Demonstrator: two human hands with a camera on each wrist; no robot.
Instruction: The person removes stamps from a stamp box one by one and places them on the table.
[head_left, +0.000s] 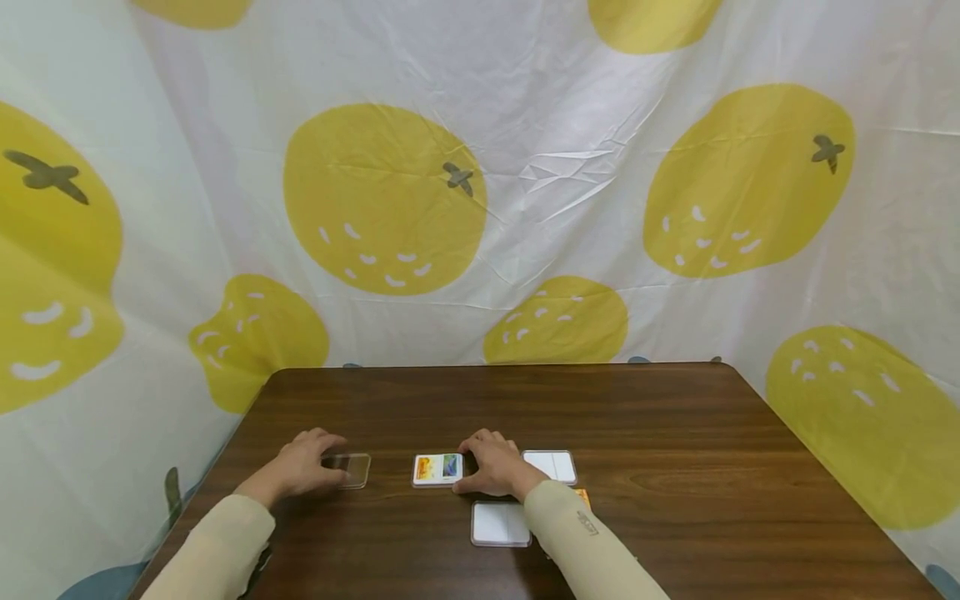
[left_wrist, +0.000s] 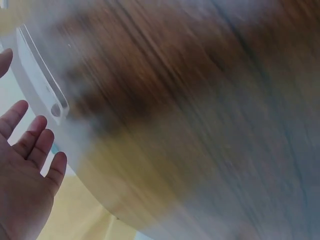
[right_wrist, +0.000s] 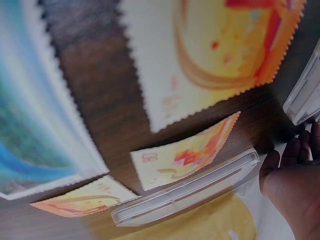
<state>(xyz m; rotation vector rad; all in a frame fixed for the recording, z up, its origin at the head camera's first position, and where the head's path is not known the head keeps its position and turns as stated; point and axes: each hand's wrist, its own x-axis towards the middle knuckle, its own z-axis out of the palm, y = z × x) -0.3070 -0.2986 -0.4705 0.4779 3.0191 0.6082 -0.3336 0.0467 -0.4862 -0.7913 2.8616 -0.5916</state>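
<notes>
My left hand (head_left: 303,462) is at the left end of a clear plastic cover (head_left: 358,471) lying on the table, thumb and fingers apart on either side of it. In the left wrist view the fingers are relaxed beside the cover's edge (left_wrist: 47,75). My right hand (head_left: 491,467) holds the right end of a flat stamp case (head_left: 437,471), thumb at its near corner and a finger at its far corner. Two stamps, one yellow-orange and one blue-green, lie side by side on the case's white inside.
Two more white-backed clear cases, one (head_left: 551,467) beyond the right wrist and one (head_left: 498,525) nearer, lie on the brown wooden table (head_left: 675,458). Loose orange stamps (right_wrist: 185,155) and a blue stamp (right_wrist: 45,125) lie close by, partly under the right forearm. A fruit-patterned curtain (head_left: 555,150) hangs behind.
</notes>
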